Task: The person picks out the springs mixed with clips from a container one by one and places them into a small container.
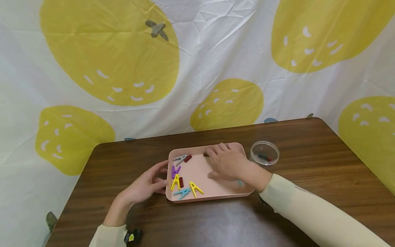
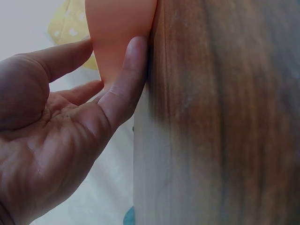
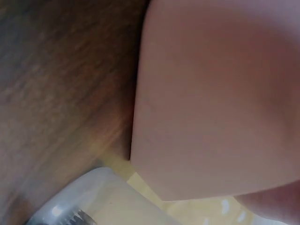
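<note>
My left hand (image 1: 143,185) touches the outer left end of a pink tray (image 1: 213,198), thumb and fingertips resting on its wall. In the left wrist view, the thumb lies low along that wall. My right hand (image 1: 229,163) reaches palm down into the tray's right half, its thumb apart from the fingers. A small dark piece (image 1: 205,154) shows beside its fingers; what lies beneath the hand is hidden. At the tray's left are a grey clip (image 1: 181,158), a purple clip (image 1: 175,171), yellow clips (image 1: 195,189), a light blue clip (image 1: 182,192) and dark red pieces (image 1: 188,158).
A round clear container (image 1: 264,163) stands right of the tray, with small dark green and red pieces (image 1: 263,157) inside. Brown wooden table (image 1: 296,178) surrounds both. A lemon-patterned cloth (image 1: 197,61) hangs behind the table's back edge.
</note>
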`<state>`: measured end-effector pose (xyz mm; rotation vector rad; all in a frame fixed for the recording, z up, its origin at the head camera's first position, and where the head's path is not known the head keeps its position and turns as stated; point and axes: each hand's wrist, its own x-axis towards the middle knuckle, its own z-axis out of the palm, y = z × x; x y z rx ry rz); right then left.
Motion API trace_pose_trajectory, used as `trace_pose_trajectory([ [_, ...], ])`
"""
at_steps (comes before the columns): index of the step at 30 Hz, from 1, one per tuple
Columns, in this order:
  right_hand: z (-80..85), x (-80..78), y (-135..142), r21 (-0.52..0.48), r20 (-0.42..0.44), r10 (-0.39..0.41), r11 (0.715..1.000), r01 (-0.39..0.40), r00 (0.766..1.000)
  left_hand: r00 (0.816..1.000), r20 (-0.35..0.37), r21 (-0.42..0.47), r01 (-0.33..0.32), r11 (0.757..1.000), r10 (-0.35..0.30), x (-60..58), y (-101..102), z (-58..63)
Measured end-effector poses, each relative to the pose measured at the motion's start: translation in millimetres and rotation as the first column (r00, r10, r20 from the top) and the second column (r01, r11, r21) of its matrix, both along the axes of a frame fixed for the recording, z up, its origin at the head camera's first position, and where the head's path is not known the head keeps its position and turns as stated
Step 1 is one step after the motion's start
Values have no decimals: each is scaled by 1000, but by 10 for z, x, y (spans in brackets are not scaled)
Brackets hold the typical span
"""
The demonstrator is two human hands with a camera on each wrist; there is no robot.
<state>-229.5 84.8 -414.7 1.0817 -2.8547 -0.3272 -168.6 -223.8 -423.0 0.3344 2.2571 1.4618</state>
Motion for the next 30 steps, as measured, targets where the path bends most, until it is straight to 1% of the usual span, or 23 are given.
trace_pose_trajectory([
  [11, -35, -34, -2, -12, 67, -39, 999, 40, 997, 1000, 2, 5, 7, 1000, -7, -1, 1, 6],
  [16, -64, -37, 4, -20, 65, -20, 1000, 21, 998, 1000, 12, 11, 6, 1000, -6, -6, -5, 0],
  [21, -56, -20, 8, -32, 38, 20, 999, -19, 999, 1000, 12, 13, 4, 1000, -4, -7, -10, -9],
  [26, -63, -23, 11, -74, 0, 100, 992, -100, 995, 1000, 19, 19, -1, 1000, 1, -4, -9, -11],
  [30, -67, -23, 4, -89, -33, 145, 985, -147, 989, 1000, 17, 16, 0, 1000, 0, -5, -7, -8],
])
